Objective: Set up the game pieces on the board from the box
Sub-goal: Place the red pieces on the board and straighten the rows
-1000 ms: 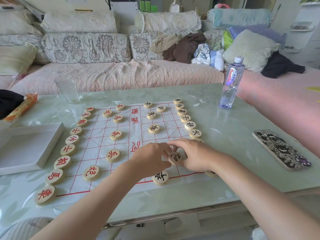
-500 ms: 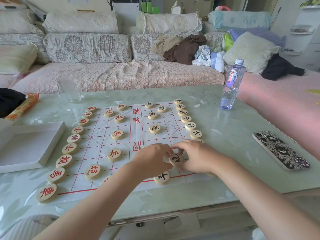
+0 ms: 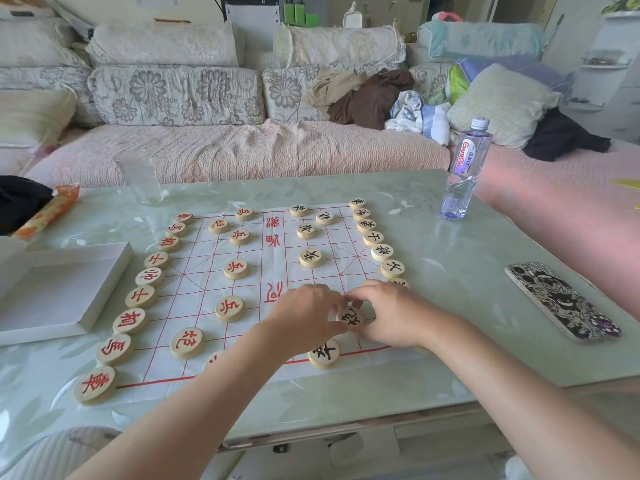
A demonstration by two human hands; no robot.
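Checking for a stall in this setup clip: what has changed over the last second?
Almost nothing. The left hand and right hand still hold the black-lettered piece between their fingers at the same spot on the board. The left forearm shifted slightly, uncovering the edge of a red-lettered piece. The box and bottle stayed put.

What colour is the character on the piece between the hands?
Black, on a pale wooden piece; the head view shows it best.
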